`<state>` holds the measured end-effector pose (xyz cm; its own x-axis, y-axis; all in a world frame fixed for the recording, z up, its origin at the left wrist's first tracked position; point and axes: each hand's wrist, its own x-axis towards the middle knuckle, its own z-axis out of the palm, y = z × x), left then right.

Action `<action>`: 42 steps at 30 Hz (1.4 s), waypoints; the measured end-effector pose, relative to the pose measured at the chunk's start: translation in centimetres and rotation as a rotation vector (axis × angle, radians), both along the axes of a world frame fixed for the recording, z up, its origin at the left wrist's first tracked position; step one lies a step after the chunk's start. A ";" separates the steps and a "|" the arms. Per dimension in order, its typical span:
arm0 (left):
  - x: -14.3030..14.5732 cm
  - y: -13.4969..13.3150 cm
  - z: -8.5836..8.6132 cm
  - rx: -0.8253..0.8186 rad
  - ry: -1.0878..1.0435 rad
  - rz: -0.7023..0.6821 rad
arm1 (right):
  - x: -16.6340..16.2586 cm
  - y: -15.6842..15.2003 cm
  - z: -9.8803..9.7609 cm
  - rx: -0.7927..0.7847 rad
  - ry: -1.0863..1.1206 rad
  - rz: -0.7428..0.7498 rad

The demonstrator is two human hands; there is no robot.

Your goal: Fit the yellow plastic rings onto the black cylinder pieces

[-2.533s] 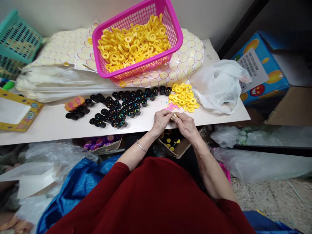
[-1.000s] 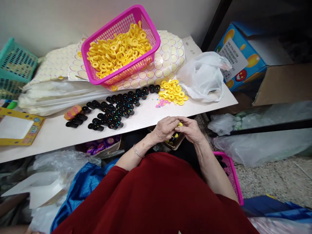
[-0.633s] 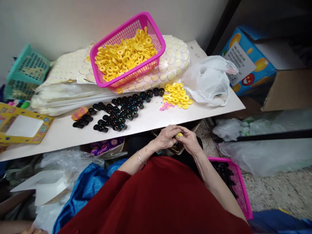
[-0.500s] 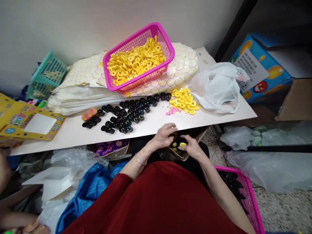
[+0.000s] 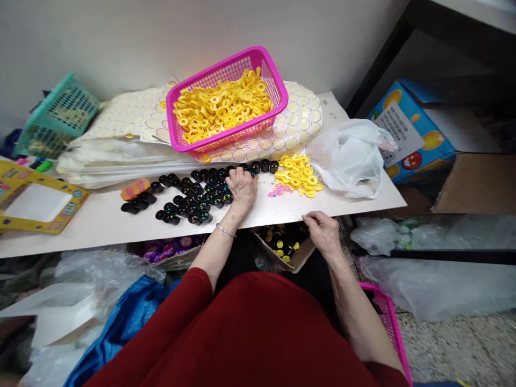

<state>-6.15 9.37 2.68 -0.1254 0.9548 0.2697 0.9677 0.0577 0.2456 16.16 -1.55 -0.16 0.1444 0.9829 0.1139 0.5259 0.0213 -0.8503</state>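
Observation:
My left hand (image 5: 242, 188) reaches onto the table, its fingers curled down around a small black cup among the rows of black cups (image 5: 193, 199). These cups stand close together, several with coloured beads inside. My fingertips are hidden behind the hand. At the table's front edge, my right hand (image 5: 323, 232) is closed in a pinch; whatever its fingertips hold is too small to make out. Below that hand, an open cardboard box (image 5: 300, 260) contains black pieces with yellow tops. Yellow ring-shaped lids (image 5: 300, 176) lie right of the cups, beside small pink beads (image 5: 280, 190).
A pink basket (image 5: 177, 137) of yellow lids rests on circle-printed sheets (image 5: 300, 123) at the back. A white plastic bag (image 5: 350, 161) lies at the right, near a blue carton (image 5: 403, 134). Yellow packaging (image 5: 60, 215) and a teal basket (image 5: 68, 107) are at the left.
My left hand has gone from the box up to the black cups. My right hand has let go of the yellow-topped piece and risen to the table edge. The view has shifted slightly.

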 end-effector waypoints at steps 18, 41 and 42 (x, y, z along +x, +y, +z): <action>0.2 1.0 -0.8 0.132 -0.165 0.024 | -5.9 7.5 -0.1 0.138 -0.652 0.197; 2.1 -5.5 -4.7 0.029 -0.699 -0.442 | -5.9 5.0 2.6 0.238 -0.161 0.328; 2.1 -5.5 -4.7 0.038 -0.699 -0.451 | -6.0 5.1 2.5 0.234 -0.210 0.342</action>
<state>-4.09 3.91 -2.03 0.1165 0.9452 0.3051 0.5193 -0.3198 0.7925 10.18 3.54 2.37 -0.2336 0.9144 0.3306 0.6157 0.4023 -0.6776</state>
